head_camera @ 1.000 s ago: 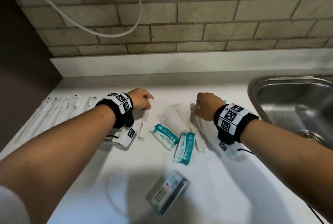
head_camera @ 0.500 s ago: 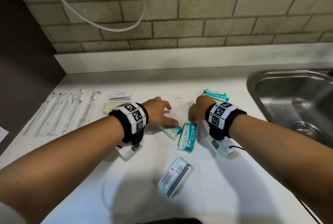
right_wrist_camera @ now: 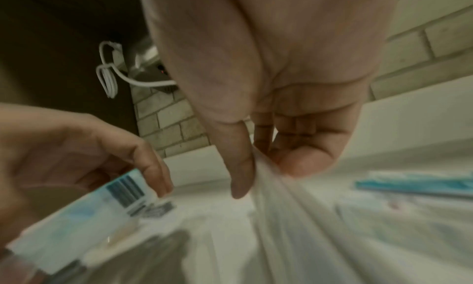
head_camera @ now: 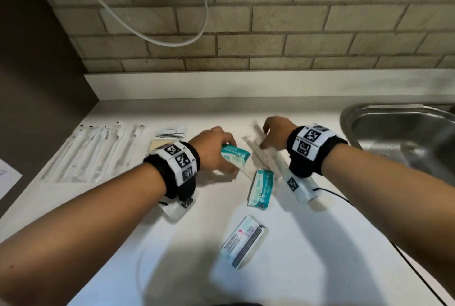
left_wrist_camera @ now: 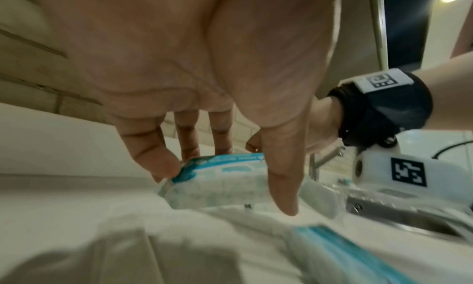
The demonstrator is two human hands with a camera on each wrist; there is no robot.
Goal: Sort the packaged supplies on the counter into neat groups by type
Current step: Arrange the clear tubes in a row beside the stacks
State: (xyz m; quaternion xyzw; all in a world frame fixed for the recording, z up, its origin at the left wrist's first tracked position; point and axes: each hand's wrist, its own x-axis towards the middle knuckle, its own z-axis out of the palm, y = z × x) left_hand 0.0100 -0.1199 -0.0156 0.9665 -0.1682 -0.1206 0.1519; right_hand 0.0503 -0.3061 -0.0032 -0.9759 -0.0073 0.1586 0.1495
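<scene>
- While the head view looks down on the white worktop, the left hand grips a teal wipe packet lifted off the surface, and the right hand pinches a clear flat sleeve.
- A second teal packet lies flat just in front of both hands; a small box lies nearer the person.
- A row of clear-wrapped long items lies at the left, with small flat packs beside it; a steel sink sits at the right.
- In the left wrist view, the left hand has its thumb and fingers curled round the teal wipe packet, above the worktop.
- In the right wrist view, the right hand pinches the clear flat sleeve between thumb and fingertip; the picture is blurred.
</scene>
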